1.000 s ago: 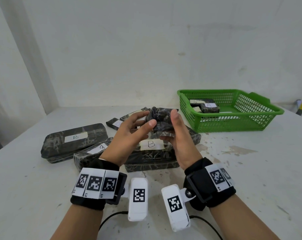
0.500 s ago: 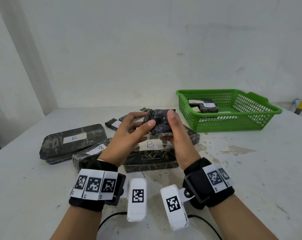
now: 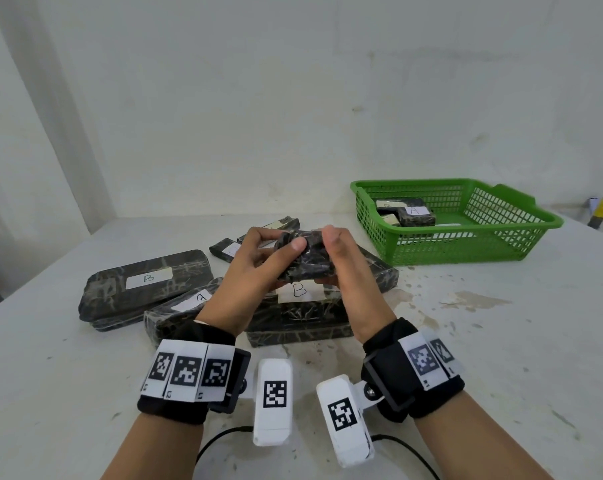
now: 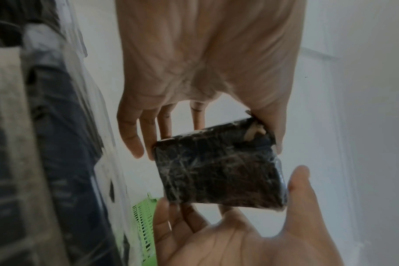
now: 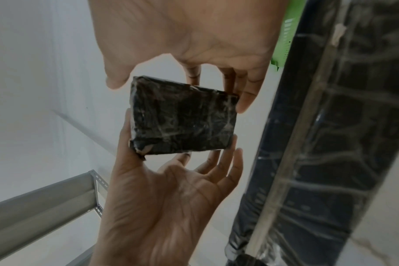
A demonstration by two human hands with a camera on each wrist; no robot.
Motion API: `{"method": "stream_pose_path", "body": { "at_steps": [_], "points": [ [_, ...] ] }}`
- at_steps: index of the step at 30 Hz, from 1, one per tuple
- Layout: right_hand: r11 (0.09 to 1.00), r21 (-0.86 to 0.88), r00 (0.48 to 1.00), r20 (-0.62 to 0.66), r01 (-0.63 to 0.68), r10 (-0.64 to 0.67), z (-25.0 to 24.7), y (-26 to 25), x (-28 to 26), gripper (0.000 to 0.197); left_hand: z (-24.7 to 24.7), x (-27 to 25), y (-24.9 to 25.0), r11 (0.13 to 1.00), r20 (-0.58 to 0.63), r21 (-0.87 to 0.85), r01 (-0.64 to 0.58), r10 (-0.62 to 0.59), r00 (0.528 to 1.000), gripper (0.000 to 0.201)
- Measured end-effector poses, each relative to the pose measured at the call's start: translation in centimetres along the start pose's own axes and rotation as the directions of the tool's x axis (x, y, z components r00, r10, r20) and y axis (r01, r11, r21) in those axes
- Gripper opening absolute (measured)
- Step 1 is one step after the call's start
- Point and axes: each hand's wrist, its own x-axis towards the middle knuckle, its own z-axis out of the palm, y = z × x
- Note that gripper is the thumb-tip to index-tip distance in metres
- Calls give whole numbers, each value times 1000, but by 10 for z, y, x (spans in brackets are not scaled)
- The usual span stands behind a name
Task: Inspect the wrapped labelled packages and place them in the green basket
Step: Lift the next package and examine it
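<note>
While both hands held the small wrapped package [image 3: 305,259] in the air over the large package labelled B [image 3: 298,308], the green basket [image 3: 473,252] lay to the right of that package and further back. The left hand [image 3: 255,271] pinched its left end, thumb in front and fingers behind; the right hand [image 3: 345,268] pinched the right end the same way, and was nearer to the basket. The package's long axis ran from hand to hand. The right part of the basket looked free, beside the package labelled A [image 3: 416,216], so the near rim was the only edge to pass.

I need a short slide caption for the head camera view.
Both hands, left hand and right hand, hold a small wrapped package above the table, green basket nearby.
</note>
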Motion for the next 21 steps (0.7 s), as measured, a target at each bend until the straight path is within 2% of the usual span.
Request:
{"method": "stream_pose_path", "body": {
  "at_steps": [5, 10, 15, 17, 21],
  "points": [
    [999, 45, 999, -38, -19, 21, -4, -2, 3, 67, 1, 0, -2, 1000, 62, -3, 8, -8, 998, 60],
    [995, 57, 996, -29, -79, 81, -5, -1, 4, 70, 1, 0, -1, 1000, 3, -14, -23, 23, 1000, 59],
    [970, 124, 978, 14, -209, 209, -6, 3, 7, 91, -1, -2, 3, 995, -45, -23, -100, 99, 994, 59],
    [955, 132, 964, 53, -265, 260, -5, 1, 7, 85, -2, -2, 3, 993, -44, -49, -110, 108, 993, 63],
    [955, 213, 978, -1, -205, 210, -8, 2, 11, 38, -6, 1, 2, 986, 15, -153, -70, 73, 997, 75]
  ]
}}
